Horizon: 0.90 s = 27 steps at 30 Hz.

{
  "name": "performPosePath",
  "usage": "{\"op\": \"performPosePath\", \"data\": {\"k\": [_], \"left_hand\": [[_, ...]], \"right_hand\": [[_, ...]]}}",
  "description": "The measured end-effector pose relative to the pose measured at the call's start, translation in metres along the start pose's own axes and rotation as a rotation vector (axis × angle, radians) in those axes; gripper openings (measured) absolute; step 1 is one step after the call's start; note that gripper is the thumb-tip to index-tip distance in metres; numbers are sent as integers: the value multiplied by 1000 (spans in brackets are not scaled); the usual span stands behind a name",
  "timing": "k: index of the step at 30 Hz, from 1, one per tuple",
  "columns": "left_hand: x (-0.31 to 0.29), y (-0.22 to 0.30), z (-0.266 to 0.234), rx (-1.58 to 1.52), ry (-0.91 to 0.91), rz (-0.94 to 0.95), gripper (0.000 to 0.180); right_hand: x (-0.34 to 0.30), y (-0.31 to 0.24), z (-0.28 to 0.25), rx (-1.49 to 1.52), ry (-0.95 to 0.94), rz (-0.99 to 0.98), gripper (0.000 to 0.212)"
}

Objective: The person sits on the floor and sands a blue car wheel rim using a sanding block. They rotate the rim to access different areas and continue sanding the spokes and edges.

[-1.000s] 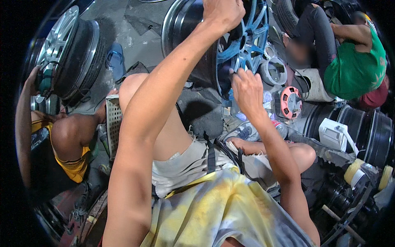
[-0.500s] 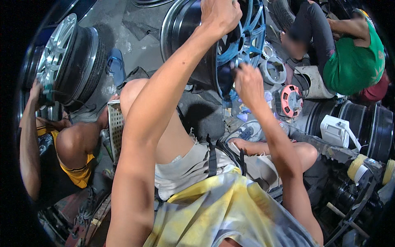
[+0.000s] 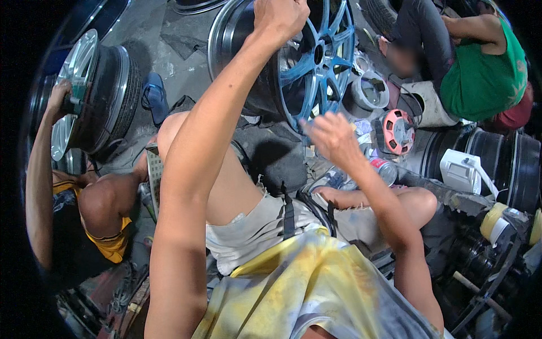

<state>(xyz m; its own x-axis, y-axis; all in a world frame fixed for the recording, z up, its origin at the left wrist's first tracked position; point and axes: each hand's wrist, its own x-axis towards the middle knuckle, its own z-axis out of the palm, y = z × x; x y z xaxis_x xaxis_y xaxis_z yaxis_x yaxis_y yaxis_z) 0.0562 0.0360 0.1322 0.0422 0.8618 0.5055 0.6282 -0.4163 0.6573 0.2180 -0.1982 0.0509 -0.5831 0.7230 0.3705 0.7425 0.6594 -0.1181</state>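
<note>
An alloy wheel rim (image 3: 337, 73) with blue-coated spokes stands upright in front of me. My left hand (image 3: 282, 18) reaches to the rim's upper part, fingers curled over its edge. My right hand (image 3: 337, 140) is by the lower edge of the spoked face, fingers bunched together and blurred at the tips. Something small and bluish shows at those fingertips, too smeared to name. Whether it touches the rim I cannot tell.
Right of the rim are a whitish tub (image 3: 370, 91), a red-and-grey reel (image 3: 398, 133) and a can (image 3: 384, 169). At left a co-worker's hand (image 3: 61, 99) holds a greenish tool at a silver wheel (image 3: 73, 73). A person in green (image 3: 485, 73) sits at right. A blue slipper (image 3: 154, 97) lies between.
My right hand has moved from near the hub down to the rim's lower edge. My left hand stays on top. The co-worker's hand at left has risen across the silver wheel.
</note>
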Motion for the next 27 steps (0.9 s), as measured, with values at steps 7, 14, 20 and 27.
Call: {"op": "performPosePath", "data": {"k": [7,14,20,27], "left_hand": [[5,-7,-4,-50,-8,9,25],[4,-12,-3,-71,5,14,29],[10,-17,2,-43,13,22,26],[7,-22,9,-20,47,4,22]], "right_hand": [[-9,-35,24,65,145,194,32],[-3,-57,34,34,242,431,31],[13,-14,22,-4,164,377,30],[18,-29,-1,252,33,400,22]]}}
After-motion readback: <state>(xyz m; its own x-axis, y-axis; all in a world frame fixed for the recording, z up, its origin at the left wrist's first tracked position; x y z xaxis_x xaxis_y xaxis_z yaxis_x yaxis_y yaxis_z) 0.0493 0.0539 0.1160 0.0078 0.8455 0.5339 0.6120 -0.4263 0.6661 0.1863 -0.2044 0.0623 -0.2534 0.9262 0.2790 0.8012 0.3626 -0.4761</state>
